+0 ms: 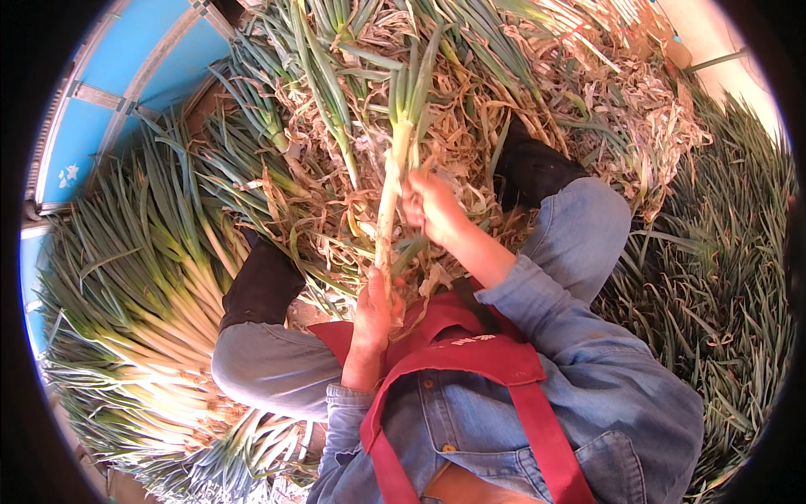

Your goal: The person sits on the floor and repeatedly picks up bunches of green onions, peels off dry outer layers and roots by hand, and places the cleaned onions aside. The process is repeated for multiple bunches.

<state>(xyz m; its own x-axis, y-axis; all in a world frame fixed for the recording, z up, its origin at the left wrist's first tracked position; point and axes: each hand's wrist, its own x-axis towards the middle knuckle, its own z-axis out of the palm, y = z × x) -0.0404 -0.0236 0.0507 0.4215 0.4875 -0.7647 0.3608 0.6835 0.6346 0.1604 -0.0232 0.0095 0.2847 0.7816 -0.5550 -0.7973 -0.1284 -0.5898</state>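
Note:
My left hand (373, 315) grips the lower end of a large green onion (389, 195), which stands nearly upright in the view with its green leaves pointing away from me. Beside the middle of its pale stalk is my right hand (433, 206), fingers curled tightly on what looks like a loose outer leaf. The fingertips are partly hidden and slightly blurred. Dry peeled leaves (352, 220) lie heaped beneath both hands, between my bent legs.
Many green onions with pale stalks (182, 315) are stacked at my left, beside blue panels (151, 57). A dense mass of green leaves (705, 302) lies at my right. More onions (327, 94) rest ahead on the peelings. A red apron (466, 359) covers my lap.

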